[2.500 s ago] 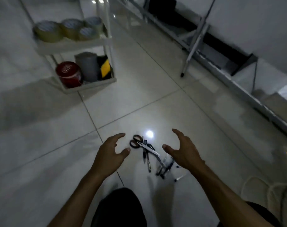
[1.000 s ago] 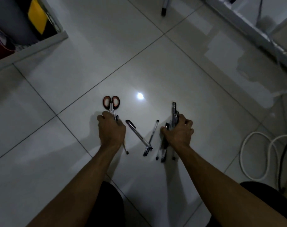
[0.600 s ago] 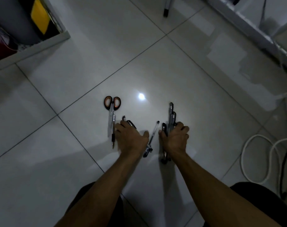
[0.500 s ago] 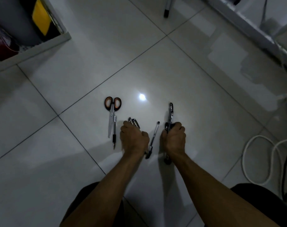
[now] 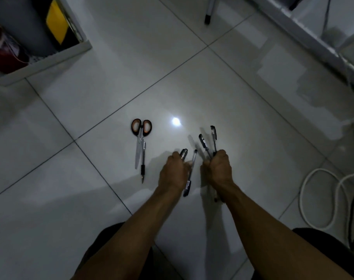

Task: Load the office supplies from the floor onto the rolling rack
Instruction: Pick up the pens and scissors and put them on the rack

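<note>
You're mid-gather: right hand (image 5: 217,168) fisted on pens (image 5: 207,145), left hand (image 5: 175,171) gripping a pen (image 5: 190,172). Next, grab scissors (image 5: 140,138).

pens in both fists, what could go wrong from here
1. The right hand grips a loose, splayed bundle of pens; one could slip out on the way to the rack.
2. The left hand holds pens too, so neither is free for the scissors and the lone pen beside them; both may get left behind.
3. The white hose loops close by, a possible trip hazard.
</note>
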Motion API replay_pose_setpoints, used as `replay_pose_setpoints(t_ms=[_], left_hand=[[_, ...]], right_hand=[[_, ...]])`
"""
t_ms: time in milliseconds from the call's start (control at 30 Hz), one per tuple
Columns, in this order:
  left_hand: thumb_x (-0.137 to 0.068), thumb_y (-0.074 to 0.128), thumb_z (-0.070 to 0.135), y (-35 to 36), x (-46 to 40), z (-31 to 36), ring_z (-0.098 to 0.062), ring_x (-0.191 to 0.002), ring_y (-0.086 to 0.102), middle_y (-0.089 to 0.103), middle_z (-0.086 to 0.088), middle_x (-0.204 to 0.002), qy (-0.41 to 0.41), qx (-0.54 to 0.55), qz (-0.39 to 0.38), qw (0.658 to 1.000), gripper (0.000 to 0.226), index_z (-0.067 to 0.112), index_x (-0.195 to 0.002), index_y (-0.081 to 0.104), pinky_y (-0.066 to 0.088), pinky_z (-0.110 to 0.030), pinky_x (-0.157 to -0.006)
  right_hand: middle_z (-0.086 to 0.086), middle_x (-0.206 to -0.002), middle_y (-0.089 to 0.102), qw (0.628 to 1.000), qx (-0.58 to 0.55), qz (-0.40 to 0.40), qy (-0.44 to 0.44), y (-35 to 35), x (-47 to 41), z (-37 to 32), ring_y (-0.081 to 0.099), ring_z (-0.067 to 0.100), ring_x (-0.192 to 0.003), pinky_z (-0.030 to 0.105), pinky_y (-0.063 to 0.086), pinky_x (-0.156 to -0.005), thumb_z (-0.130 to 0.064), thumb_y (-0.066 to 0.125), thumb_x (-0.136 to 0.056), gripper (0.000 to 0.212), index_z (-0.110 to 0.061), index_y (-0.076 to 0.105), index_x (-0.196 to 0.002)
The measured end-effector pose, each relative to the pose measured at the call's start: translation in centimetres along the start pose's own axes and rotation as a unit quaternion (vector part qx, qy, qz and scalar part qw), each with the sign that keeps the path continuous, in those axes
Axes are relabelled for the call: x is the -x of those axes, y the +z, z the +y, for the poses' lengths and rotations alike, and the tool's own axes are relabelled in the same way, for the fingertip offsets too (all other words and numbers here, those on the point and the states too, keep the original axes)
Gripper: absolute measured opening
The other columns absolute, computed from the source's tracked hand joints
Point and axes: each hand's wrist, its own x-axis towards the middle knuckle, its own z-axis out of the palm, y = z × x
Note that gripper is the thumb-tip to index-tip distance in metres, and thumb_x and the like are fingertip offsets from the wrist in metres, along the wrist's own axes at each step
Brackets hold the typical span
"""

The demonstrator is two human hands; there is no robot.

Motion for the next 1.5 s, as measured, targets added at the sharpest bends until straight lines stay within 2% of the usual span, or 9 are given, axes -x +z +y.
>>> replay_pose_setpoints(t_ms=[100, 200, 400, 567, 733, 967, 1300, 1433, 1500], left_hand=[[-0.086, 0.067, 0.039, 1.2, 0.8, 0.4, -0.029, -0.104, 0.057, 0.052, -0.011, -0.118, 0.013, -0.11, -0.025, 0.993, 0.055, 0.008, -0.125, 0.044, 0.051, -0.039, -0.088], [-0.094, 0.056, 0.022, 1.2, 1.1, 0.6, -0.031, -0.105, 0.057, 0.05, -0.014, -0.119, 0.016, -0.14, -0.014, 0.99, 0.035, 0.004, -0.123, 0.049, 0.047, -0.036, -0.086], [-0.095, 0.046, 0.015, -1.8, 1.4, 2.0, -0.031, -0.09, 0.062, 0.062, -0.016, -0.105, -0.021, -0.074, -0.008, 0.997, 0.029, 0.005, -0.122, 0.04, 0.052, -0.041, -0.081], [-0.095, 0.045, 0.018, -8.3, 1.9, 2.4, -0.032, -0.083, 0.059, 0.063, -0.016, -0.099, -0.015, -0.028, 0.091, 0.995, 0.038, 0.004, -0.129, 0.036, 0.045, -0.035, -0.069], [-0.099, 0.045, 0.025, -17.0, 2.0, 4.0, -0.03, -0.076, 0.057, 0.063, -0.022, -0.098, 0.017, 0.095, 0.191, 0.977, 0.02, 0.006, -0.104, 0.041, 0.047, -0.034, -0.064], [-0.095, 0.047, 0.049, -31.1, 5.0, 8.7, -0.028, -0.061, 0.057, 0.054, -0.005, -0.066, 0.078, 0.16, 0.237, 0.955, 0.042, 0.008, -0.091, 0.046, 0.054, -0.052, -0.061], [-0.098, 0.043, 0.046, -51.9, 7.4, 18.1, -0.015, -0.08, 0.06, 0.064, -0.003, -0.09, 0.189, 0.179, 0.308, 0.915, 0.038, 0.011, -0.108, 0.056, 0.043, -0.021, -0.062], [-0.099, 0.041, 0.047, -58.6, 8.3, 21.9, -0.032, -0.079, 0.067, 0.068, -0.013, -0.099, 0.204, 0.22, 0.299, 0.906, 0.037, 0.019, -0.12, 0.05, 0.054, -0.044, -0.06], [-0.099, 0.041, 0.047, -62.0, 8.7, 24.1, -0.025, -0.079, 0.069, 0.069, -0.007, -0.104, 0.22, 0.226, 0.303, 0.899, 0.039, 0.022, -0.129, 0.048, 0.059, -0.038, -0.059]], right_hand=[[0.012, -0.108, 0.058, 0.999, -0.029, -0.024, -0.003, -0.5, 0.1, 0.7, 0.056, 0.018, -0.08, 0.026, 0.046, -0.063, -0.017, 0.054, -0.097, 0.025, -0.004, 0.043, -0.115], [0.004, -0.097, 0.057, 0.999, 0.005, -0.037, -0.04, -1.2, 0.4, 1.2, 0.055, 0.016, -0.078, 0.025, 0.043, -0.062, -0.023, 0.052, -0.099, 0.021, -0.008, 0.045, -0.112], [-0.007, -0.063, 0.055, 0.993, 0.061, -0.028, -0.097, -3.1, 1.5, -1.0, 0.053, 0.01, -0.058, 0.023, 0.033, -0.047, -0.05, 0.06, -0.089, 0.033, -0.026, 0.05, -0.069], [0.001, -0.055, 0.06, 0.994, -0.015, -0.04, -0.103, -5.4, 3.0, -6.1, 0.059, 0.02, -0.054, 0.026, 0.046, -0.047, -0.046, 0.061, -0.086, 0.04, -0.014, 0.057, -0.061], [0.0, -0.049, 0.059, 0.972, -0.161, -0.115, -0.126, -7.3, 4.9, -14.5, 0.055, 0.013, -0.039, 0.023, 0.047, -0.042, -0.034, 0.067, -0.081, 0.03, -0.011, 0.059, -0.064], [-0.005, -0.044, 0.051, 0.947, -0.192, -0.14, -0.217, -10.6, 9.4, -29.8, 0.045, 0.013, -0.039, 0.023, 0.042, -0.039, -0.033, 0.064, -0.077, 0.028, -0.016, 0.051, -0.058], [-0.004, -0.048, 0.051, 0.905, -0.232, -0.155, -0.321, -17.7, 14.9, -51.3, 0.047, 0.013, -0.043, 0.025, 0.044, -0.042, -0.039, 0.066, -0.081, 0.029, -0.02, 0.054, -0.064], [-0.007, -0.05, 0.053, 0.884, -0.244, -0.179, -0.356, -21.8, 15.9, -58.8, 0.049, 0.007, -0.043, 0.027, 0.044, -0.043, -0.038, 0.067, -0.088, 0.027, -0.015, 0.06, -0.077], [-0.007, -0.051, 0.053, 0.876, -0.253, -0.184, -0.368, -24.3, 16.3, -62.5, 0.048, 0.007, -0.043, 0.027, 0.043, -0.043, -0.039, 0.067, -0.088, 0.027, -0.014, 0.061, -0.079]])
